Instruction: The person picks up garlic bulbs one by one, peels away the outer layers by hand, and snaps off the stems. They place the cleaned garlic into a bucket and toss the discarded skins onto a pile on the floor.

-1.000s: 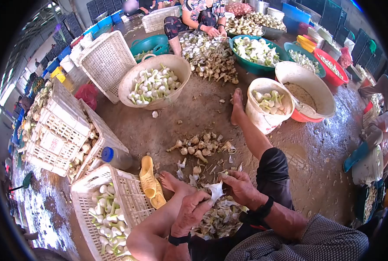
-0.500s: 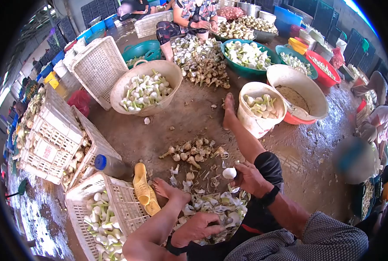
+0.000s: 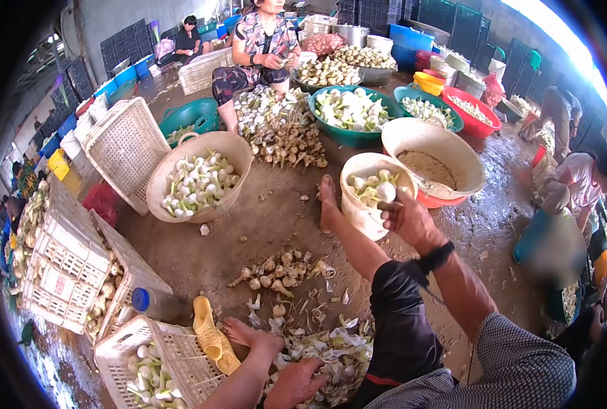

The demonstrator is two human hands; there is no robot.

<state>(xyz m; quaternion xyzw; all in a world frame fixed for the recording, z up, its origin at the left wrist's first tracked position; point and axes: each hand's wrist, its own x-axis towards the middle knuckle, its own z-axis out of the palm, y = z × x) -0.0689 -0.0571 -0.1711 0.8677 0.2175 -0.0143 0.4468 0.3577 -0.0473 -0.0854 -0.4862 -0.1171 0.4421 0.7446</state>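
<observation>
Brought forward to similar bulbs [image 3: 363,186], a round white garlic bulb [image 3: 387,191] was seen at the near-right edge of the white plastic bucket [image 3: 362,218], its grip by the right hand [image 3: 412,222] unclear; beside papery beige husks [image 3: 344,346], the left hand [image 3: 295,384] was loosely opened.

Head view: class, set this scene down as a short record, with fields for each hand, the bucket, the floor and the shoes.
Right hand: at the white bucket
At its fingers: pale garlic bulb; gripped or released unclear
Left hand: low, by loose peelings
Bucket contents: pale garlic
Floor: small brownish garlic heap
Yellow shoes: beside white crate
</observation>
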